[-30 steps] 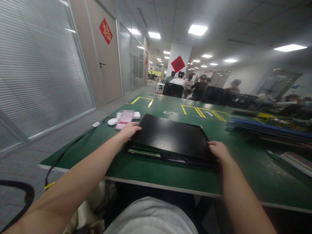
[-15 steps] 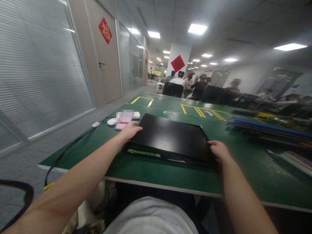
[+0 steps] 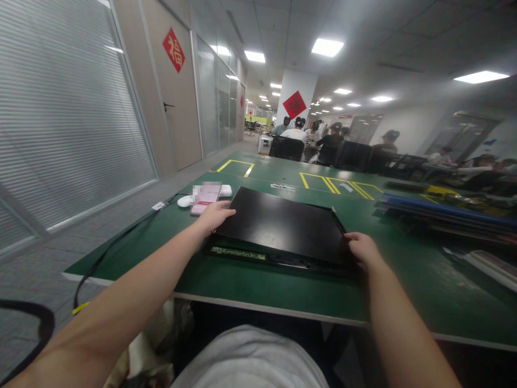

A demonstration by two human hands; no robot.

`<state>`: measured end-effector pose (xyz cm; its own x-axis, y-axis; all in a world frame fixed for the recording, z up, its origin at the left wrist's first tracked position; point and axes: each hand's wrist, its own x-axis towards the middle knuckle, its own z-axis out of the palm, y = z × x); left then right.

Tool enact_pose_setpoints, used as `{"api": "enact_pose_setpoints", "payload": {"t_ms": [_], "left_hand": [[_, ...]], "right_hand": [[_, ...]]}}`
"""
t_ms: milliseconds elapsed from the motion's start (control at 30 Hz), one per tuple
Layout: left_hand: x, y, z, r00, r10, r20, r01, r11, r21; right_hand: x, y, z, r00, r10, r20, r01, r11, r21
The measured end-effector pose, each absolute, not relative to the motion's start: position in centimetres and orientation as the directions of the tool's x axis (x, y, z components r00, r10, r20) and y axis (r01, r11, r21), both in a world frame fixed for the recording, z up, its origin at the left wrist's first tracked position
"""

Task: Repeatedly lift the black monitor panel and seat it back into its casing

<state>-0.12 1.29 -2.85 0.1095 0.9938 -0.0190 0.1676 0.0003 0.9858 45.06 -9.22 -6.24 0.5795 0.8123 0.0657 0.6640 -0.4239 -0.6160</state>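
A flat black panel (image 3: 283,223) lies on the green table (image 3: 242,283), with a strip of green circuit board (image 3: 238,253) showing along its near edge. My left hand (image 3: 214,215) grips the panel's left edge, fingers curled over it. On the near right corner my right hand (image 3: 363,248) is closed round the panel's edge. Both forearms reach forward from the table's front edge.
A pink-screened phone (image 3: 205,198) and two white oval objects (image 3: 184,201) lie just left of the panel. A black cable (image 3: 109,250) runs off the table's left side. Stacked flat items (image 3: 440,215) lie at the right. Seated people (image 3: 299,134) work at far tables.
Almost nothing has changed; both hands stay on the panel's edges, and the view has shifted very slightly.
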Motion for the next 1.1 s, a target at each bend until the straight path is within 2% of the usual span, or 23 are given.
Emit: {"api": "enact_pose_setpoints", "payload": {"t_ms": [167, 467, 733, 1100], "left_hand": [[-0.3, 1.2, -2.8, 0.091, 0.995, 0.046, 0.209, -0.064, 0.976], [-0.7, 1.1, -2.6, 0.15, 0.977, 0.153, 0.498, -0.208, 0.842], [-0.5, 0.9, -2.8, 0.155, 0.984, 0.092, 0.526, -0.161, 0.835], [-0.5, 1.1, -3.0, 0.162, 0.967, 0.198, 0.625, -0.256, 0.737]], "right_hand": [[45.1, -9.2, -6.2, 0.589, 0.805, 0.065, 0.656, -0.43, -0.62], [46.3, -8.6, -7.3, 0.582, 0.813, 0.011, 0.597, -0.417, -0.685], [46.0, -8.9, -7.0, 0.598, 0.801, 0.024, 0.6, -0.427, -0.677], [45.6, -9.1, -6.7, 0.596, 0.803, 0.009, 0.549, -0.398, -0.735]]}}
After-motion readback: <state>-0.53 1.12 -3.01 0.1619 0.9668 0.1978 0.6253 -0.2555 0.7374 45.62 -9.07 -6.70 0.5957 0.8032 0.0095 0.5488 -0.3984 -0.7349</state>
